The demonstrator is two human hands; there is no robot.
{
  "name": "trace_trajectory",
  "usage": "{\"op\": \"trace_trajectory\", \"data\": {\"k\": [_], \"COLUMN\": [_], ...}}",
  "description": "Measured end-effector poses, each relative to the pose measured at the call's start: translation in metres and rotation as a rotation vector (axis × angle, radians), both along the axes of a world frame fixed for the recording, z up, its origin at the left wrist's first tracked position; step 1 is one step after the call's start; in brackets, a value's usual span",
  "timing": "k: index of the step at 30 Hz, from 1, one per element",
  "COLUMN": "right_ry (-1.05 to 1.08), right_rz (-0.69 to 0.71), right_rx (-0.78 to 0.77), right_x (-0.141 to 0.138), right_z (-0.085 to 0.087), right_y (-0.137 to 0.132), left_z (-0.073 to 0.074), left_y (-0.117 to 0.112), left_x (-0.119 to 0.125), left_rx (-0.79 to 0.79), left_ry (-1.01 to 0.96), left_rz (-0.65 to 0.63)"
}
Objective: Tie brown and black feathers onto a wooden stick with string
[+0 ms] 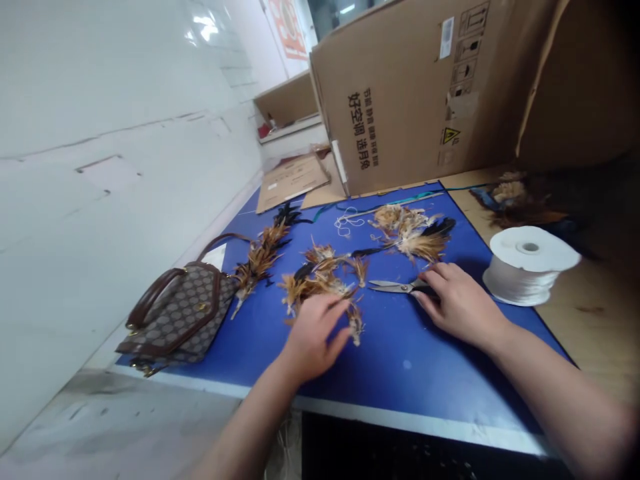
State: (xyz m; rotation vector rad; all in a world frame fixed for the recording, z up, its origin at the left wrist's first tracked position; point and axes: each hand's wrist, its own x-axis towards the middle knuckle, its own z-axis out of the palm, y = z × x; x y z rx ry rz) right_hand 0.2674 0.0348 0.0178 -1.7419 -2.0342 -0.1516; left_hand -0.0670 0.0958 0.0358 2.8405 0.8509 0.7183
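Bunches of brown and black feathers (320, 277) lie spread on a blue mat (400, 360). My left hand (315, 333) rests on the nearest bunch, with fingers bent over the feathers and pinching them. My right hand (457, 300) lies over the dark handles of a pair of scissors (397, 287), whose blades point left; the fingers are stretched flat on them. Another feather bunch (413, 233) lies just beyond the scissors.
A brown patterned handbag (177, 313) sits at the mat's left edge. A white spool of cord (527, 263) stands at the right on the wooden table. A big cardboard box (425, 93) stands behind. More feathers (515, 200) lie at the back right.
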Motion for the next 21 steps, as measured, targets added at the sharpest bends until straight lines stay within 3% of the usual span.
{"op": "trace_trajectory", "data": {"k": [3, 6, 9, 16, 21], "right_ry": [-0.047, -0.050, -0.045, -0.031, -0.024], "right_rz": [0.023, 0.073, 0.090, 0.006, 0.026], "right_rx": [-0.069, -0.080, -0.055, -0.028, 0.032], "right_x": [0.007, 0.010, 0.009, 0.004, -0.001], "right_z": [-0.004, -0.008, -0.013, -0.024, -0.011], "right_y": [-0.001, 0.000, 0.003, 0.007, 0.002], "left_z": [0.000, -0.007, -0.017, -0.031, -0.028], "left_y": [-0.006, 0.003, 0.021, 0.057, 0.073], "left_x": [0.020, 0.029, 0.022, -0.019, -0.044], "left_rx": [-0.015, 0.007, 0.037, 0.060, 0.003], "left_ry": [0.184, 0.244, 0.276, 0.325, 0.395], "left_rz": [-0.174, -0.152, -0.090, 0.263, 0.489]}}
